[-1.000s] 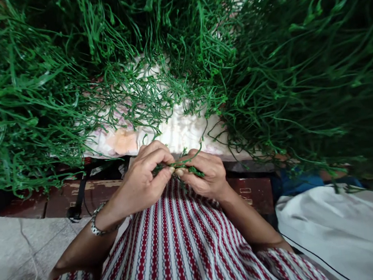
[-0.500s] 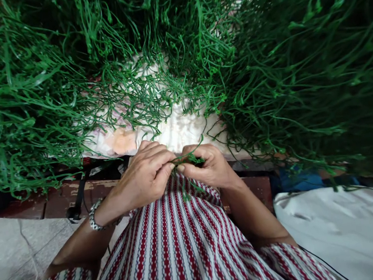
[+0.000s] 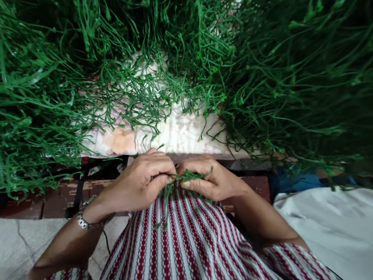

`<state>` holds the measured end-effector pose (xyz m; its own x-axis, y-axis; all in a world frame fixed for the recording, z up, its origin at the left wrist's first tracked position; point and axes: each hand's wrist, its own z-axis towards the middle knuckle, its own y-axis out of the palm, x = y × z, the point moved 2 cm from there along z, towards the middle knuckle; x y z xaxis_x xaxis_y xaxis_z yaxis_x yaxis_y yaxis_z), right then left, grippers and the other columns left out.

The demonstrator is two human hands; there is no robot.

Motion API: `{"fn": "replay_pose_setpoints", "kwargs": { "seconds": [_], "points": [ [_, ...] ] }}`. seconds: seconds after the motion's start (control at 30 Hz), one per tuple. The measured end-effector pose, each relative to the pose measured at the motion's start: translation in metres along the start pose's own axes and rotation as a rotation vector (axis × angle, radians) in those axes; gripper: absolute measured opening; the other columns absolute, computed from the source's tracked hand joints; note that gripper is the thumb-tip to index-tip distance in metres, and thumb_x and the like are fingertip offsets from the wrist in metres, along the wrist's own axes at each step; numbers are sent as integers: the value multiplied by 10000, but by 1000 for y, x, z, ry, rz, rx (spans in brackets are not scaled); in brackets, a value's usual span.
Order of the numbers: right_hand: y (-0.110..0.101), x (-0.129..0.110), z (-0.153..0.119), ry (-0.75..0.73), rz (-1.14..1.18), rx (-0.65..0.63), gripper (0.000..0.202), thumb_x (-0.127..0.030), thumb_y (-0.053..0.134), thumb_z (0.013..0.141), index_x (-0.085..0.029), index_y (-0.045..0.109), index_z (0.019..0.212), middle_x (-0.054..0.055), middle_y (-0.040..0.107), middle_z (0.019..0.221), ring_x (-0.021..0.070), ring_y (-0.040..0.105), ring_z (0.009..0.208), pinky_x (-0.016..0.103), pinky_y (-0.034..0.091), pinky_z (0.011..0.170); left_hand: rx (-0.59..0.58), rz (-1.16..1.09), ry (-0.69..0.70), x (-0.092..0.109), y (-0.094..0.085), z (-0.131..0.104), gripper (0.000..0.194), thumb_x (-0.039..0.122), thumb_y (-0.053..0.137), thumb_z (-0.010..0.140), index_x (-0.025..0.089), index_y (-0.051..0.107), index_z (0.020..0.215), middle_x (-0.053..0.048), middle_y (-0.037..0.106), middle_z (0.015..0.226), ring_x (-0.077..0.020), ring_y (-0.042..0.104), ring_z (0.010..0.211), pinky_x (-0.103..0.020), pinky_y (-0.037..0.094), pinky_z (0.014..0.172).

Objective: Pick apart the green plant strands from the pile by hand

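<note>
My left hand is closed, thumb pressed to the fingers, on a small bunch of thin green stems. Just to the right, my right hand pinches the same bunch between thumb and bent fingers. The fingertips of both hands nearly meet in front of my striped garment. Some stem ends hang below the left thumb, over the cloth. Exactly how the stems lie inside the fingers is hidden.
Large heaps of green stems lie at left, at the back and at right. Between them shows a pale patterned cloth. A worn brown wooden edge runs in front. White fabric lies at lower right.
Both hands have moved slightly down toward my body. Their fingertips are still close together on the stems, and more stem ends now hang below the left thumb.
</note>
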<state>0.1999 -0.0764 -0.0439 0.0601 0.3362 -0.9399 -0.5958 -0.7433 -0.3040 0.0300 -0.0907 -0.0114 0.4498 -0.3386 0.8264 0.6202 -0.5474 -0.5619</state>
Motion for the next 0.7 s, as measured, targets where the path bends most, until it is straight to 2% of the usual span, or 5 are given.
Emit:
{"fn": "replay_pose_setpoints", "kwargs": {
  "seconds": [0.13,0.23,0.37,0.7],
  "points": [
    [2,-13,-4,-76,52,-281,297,-321,440,898,-135,500,675,-6,472,607,80,431,581,200,348,565,-235,57,104,16,1,-9,197,30,391,779,163,459,651,18,467,628,-121,428,661,-290,334,718],
    [4,-22,-6,-109,43,-397,297,-305,436,905,-144,487,661,3,490,616,84,444,599,199,356,582,-353,87,127,25,1,-16,185,12,390,723,173,425,641,13,471,630,-133,420,659,-294,342,713],
    [5,-29,-8,-150,27,-454,283,-285,415,908,-160,472,661,16,508,632,95,453,610,199,365,584,-422,108,168,32,0,-20,179,7,398,647,185,399,652,9,483,647,-138,417,651,-293,364,721],
    [3,-34,-12,-178,48,-460,298,-264,348,918,-195,403,633,6,463,599,107,434,591,228,352,577,-455,47,202,35,1,-16,231,-20,386,578,193,298,593,8,457,587,-135,419,624,-291,383,667]
  ]
}}
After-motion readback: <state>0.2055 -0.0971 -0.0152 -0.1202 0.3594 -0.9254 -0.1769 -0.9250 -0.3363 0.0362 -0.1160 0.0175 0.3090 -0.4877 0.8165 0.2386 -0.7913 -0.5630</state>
